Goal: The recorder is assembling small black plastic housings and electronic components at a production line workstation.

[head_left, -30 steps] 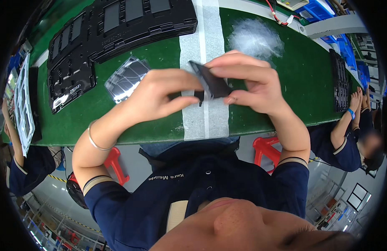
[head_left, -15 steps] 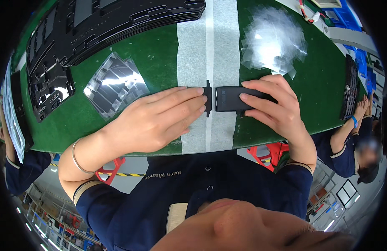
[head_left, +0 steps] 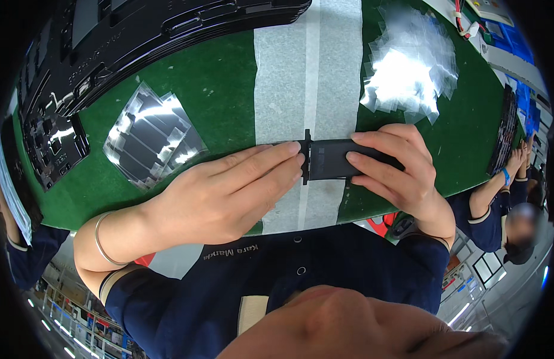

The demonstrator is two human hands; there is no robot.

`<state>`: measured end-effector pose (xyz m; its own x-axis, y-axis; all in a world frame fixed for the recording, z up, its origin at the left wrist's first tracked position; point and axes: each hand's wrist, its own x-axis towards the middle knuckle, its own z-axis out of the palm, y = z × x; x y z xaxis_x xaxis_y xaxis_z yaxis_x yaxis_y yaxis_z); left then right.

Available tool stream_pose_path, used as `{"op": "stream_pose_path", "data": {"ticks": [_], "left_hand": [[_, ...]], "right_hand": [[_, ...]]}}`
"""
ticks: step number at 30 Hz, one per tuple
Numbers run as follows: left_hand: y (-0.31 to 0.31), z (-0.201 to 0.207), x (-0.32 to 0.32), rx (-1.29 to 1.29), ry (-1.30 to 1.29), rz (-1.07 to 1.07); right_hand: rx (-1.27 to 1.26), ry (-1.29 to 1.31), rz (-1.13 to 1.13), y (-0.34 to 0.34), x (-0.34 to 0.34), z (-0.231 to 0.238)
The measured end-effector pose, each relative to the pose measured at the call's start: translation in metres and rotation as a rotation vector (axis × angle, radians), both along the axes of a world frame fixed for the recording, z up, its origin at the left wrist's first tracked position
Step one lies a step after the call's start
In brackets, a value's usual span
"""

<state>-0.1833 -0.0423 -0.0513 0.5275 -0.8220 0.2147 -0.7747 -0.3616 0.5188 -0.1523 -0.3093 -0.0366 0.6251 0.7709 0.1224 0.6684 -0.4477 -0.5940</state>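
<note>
My left hand (head_left: 229, 194) is closed, fingers together, on a black part with a narrow crosswise flange (head_left: 306, 175); most of this part is hidden under the fingers. From the other side my right hand (head_left: 405, 164) grips a flat, black rectangular block (head_left: 329, 159) between thumb and fingers. The block's left end meets the flange, or stands so close that I cannot see a gap. Both pieces are over the pale grey strip (head_left: 283, 78) that crosses the green table.
Left of my hands lie clear film sheets with dark rectangles (head_left: 148, 134). Stacked black moulded trays (head_left: 187, 27) fill the far left. A heap of clear film pieces (head_left: 408, 72) lies at the far right. Another person's hands (head_left: 516, 158) are by black parts (head_left: 503, 131) at the right edge.
The gap between the flanged part and the black block has closed. The block's end now sits against or right beside the flange. The whole view has shifted slightly.
</note>
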Motion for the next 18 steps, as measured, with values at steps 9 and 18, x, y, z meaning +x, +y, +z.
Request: {"op": "stream_pose_path", "data": {"ticks": [9,18], "left_hand": [[0.0014,-0.0010,-0.0002,0.043,-0.040,-0.014],[0.0017,-0.0015,-0.0005,0.040,-0.035,0.003]], "right_hand": [[0.005,0.012,-0.008,0.0039,-0.0006,0.0011],[-0.015,0.040,-0.004,0.0044,0.0014,0.0031]]}}
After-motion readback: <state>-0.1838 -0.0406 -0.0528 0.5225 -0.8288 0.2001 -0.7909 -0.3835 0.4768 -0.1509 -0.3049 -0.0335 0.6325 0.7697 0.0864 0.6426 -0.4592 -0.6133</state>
